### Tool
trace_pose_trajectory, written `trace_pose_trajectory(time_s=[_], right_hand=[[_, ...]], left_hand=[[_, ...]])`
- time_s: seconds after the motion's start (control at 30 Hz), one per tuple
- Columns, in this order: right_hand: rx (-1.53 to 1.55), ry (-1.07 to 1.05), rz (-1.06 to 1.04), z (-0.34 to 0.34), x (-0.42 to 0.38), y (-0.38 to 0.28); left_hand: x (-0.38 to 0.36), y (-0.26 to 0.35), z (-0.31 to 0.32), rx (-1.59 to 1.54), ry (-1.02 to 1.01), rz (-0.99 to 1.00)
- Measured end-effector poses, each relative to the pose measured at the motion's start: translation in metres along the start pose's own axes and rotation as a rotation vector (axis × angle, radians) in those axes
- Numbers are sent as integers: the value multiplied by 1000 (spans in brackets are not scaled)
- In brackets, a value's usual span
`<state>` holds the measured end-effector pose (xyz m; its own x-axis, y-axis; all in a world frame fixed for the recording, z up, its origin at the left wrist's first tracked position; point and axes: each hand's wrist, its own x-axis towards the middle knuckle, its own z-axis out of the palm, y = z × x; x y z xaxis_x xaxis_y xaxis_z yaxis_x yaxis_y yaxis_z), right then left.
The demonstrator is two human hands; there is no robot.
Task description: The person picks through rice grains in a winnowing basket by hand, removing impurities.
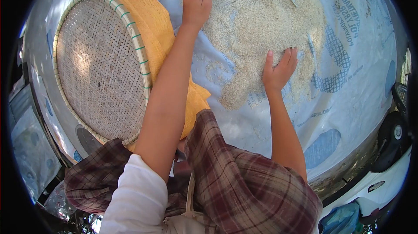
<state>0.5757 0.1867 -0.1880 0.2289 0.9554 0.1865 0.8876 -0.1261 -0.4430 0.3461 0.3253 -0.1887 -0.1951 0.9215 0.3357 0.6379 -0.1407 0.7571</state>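
Observation:
Pale grain that looks like rice [265,16] lies in a thin, uneven layer over a light blue printed plastic sheet [235,125]. At the left edge of this layer is my left hand [197,6], its fingers closed together; whatever may be between them is too small to make out. My right hand [280,69] rests at the near side of the grain, thumb apart from the fingers, fingertips touching the grains. A round woven bamboo tray [100,68] with a green-bound rim sits left of my left forearm. Under its right side lies an orange-yellow woven sack [150,20].
Plaid cloth [248,181] covers my lap at the sheet's near edge. On the right, beyond the sheet, stands a white and black vehicle part [387,164], perhaps a motorbike, with a blue plastic bag [342,218] below it. A grey panel [35,138] is at far left.

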Motion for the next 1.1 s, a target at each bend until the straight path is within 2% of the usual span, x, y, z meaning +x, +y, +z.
trace_pose_trajectory(time_s=[0.2,0.27,0.4,0.47,0.5,0.6,0.67,0.8,0.87,0.9,0.97,1.0,1.07,1.1], right_hand=[[-2,4,-5,0,0,1],[-5,2,-9,0,-1,0],[-4,0,-6,0,0,1],[-1,1,-5,0,0,0],[-3,6,-6,-1,0,0],[-6,7,-11,0,-1,-1],[-12,6,-19,-1,0,1],[-7,3,-15,0,-1,2],[-7,5,-17,1,0,0],[-7,7,-19,1,1,0],[-12,3,-14,-1,-1,2],[-16,1,-18,0,0,2],[-20,-2,-14,0,0,1],[-13,-4,-10,0,0,1]], left_hand=[[-28,35,11,-128,-69,-111],[-37,43,17,-250,0,-115],[-47,55,28,-221,45,-146],[-51,54,35,-179,135,4],[-51,57,35,-175,136,5],[-61,69,37,-238,37,-56],[-68,79,44,-254,-22,11],[-72,93,51,-329,-21,-34],[-73,102,45,-440,-143,-31],[-75,104,42,-441,-145,-32],[-81,107,34,-402,52,-19],[-87,107,26,-402,47,-20],[-105,104,7,-64,36,-199],[-115,102,3,-63,32,-198]])
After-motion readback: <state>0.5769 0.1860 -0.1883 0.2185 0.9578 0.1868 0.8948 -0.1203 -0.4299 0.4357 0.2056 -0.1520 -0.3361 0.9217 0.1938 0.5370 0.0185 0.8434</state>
